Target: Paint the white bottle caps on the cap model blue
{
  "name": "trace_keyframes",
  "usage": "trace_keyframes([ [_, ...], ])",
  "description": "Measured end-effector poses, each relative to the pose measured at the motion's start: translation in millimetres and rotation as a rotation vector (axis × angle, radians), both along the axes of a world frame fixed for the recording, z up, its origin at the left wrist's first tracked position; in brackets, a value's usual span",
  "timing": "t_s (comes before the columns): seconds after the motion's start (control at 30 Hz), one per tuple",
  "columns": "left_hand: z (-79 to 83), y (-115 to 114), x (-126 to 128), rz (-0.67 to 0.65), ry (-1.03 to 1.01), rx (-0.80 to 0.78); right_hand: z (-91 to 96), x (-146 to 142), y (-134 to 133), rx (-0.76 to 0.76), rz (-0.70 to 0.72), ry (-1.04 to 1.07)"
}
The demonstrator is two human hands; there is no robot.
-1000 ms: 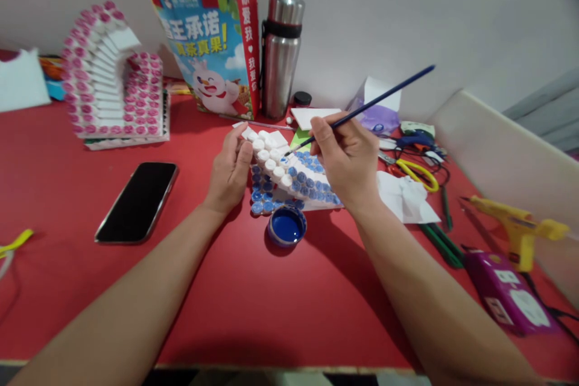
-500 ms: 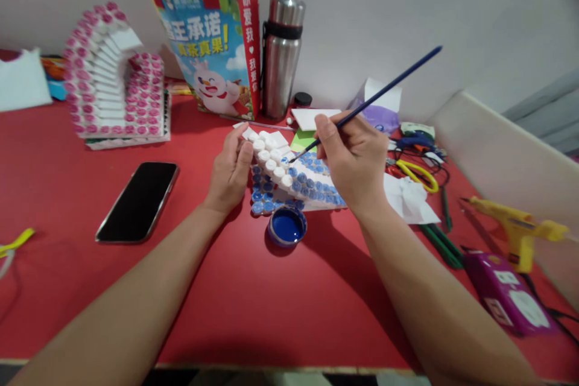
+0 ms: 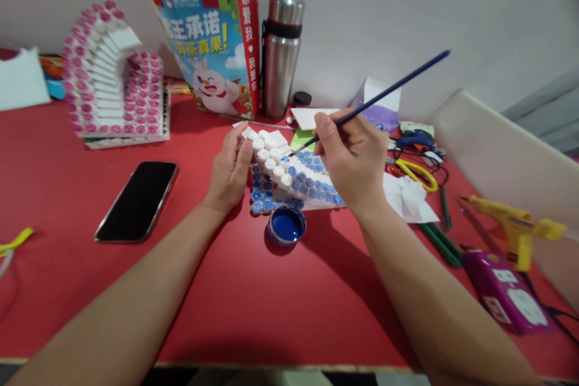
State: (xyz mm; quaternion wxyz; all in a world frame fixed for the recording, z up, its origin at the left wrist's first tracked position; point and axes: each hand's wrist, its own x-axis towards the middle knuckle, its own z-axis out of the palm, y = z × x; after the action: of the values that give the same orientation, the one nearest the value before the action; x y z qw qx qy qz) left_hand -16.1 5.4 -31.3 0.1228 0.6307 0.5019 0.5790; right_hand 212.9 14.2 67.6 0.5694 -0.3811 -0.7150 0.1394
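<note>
A paper craft model [image 3: 312, 187] covered in rows of small round rolls lies in front of me, many rolls blue and those near its left end white. My left hand [image 3: 230, 169] grips its left end between thumb and fingers. In my right hand [image 3: 355, 157] is a thin dark-blue paintbrush [image 3: 393, 84], pinched near its ferrule. The brush tip is at a white roll partly marked with blue. Close to the model's front edge stands a small open pot of blue paint [image 3: 286, 225].
A pink-and-white paper model [image 3: 113, 78], a printed bag [image 3: 208, 42] and a steel flask [image 3: 283, 54] stand at the back. A phone [image 3: 138, 202] lies left. On the right are yellow-handled scissors [image 3: 418, 175], a yellow glue gun [image 3: 515, 226] and a purple box [image 3: 504, 292].
The brush handle has tipped slightly lower to the right, and its tip has shifted a little upward on the roll. My left hand keeps its hold on the model.
</note>
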Motion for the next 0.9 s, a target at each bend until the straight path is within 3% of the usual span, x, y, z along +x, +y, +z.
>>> trace_keyframes([
  [0.37,3.4,-0.7,1.9,0.003,-0.028,-0.029,-2.4,-0.8,-0.5,0.048,-0.005,-0.016],
  [0.9,3.0,-0.9,3.1,0.021,-0.028,-0.014,-2.1,-1.1,-1.8,0.001,0.010,-0.035],
])
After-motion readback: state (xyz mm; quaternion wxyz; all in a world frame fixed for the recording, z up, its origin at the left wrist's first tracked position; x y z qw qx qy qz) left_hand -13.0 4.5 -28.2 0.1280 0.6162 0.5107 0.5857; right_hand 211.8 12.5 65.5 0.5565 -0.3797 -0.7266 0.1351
